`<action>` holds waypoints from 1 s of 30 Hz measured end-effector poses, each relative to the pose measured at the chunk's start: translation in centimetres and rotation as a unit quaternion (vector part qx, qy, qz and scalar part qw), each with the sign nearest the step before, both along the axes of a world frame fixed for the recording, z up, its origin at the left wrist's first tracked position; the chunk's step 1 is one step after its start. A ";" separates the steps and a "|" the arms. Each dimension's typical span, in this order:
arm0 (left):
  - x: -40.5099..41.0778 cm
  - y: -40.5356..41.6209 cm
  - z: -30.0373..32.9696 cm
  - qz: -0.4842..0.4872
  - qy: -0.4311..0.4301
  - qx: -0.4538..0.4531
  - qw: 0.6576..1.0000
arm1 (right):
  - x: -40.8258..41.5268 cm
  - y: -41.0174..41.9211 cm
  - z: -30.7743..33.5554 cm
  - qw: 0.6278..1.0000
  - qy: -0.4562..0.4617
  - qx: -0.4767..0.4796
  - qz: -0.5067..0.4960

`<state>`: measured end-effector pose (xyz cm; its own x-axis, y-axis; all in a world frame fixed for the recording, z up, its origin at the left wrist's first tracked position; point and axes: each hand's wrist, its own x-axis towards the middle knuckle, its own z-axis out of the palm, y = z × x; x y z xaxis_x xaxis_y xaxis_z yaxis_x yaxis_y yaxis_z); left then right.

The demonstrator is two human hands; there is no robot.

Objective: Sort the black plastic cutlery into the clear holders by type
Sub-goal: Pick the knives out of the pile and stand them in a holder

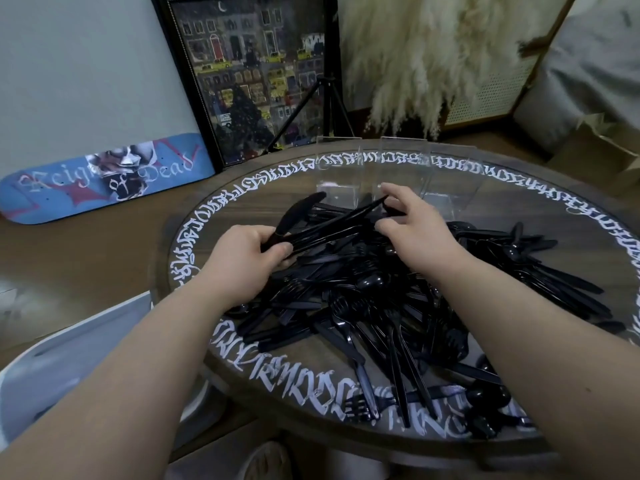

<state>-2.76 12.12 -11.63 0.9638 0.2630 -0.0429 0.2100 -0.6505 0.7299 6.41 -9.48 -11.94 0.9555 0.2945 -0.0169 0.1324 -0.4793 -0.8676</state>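
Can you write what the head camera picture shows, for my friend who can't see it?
Two bare hands hold a bundle of black plastic knives over a big cutlery pile on a round table: the left hand grips the handles, the right hand pinches the far ends. Clear holders stand just behind.

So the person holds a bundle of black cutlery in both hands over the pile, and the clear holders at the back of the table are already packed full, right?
Not quite. The head view shows the left hand and right hand holding the bundle of black cutlery over the pile, but the clear holders at the back of the table look empty, not packed full.
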 end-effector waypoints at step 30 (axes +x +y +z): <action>1.7 -8.2 0.3 -0.061 0.007 -0.163 0.985 | -1.1 -4.4 2.3 0.839 0.275 0.415 -0.221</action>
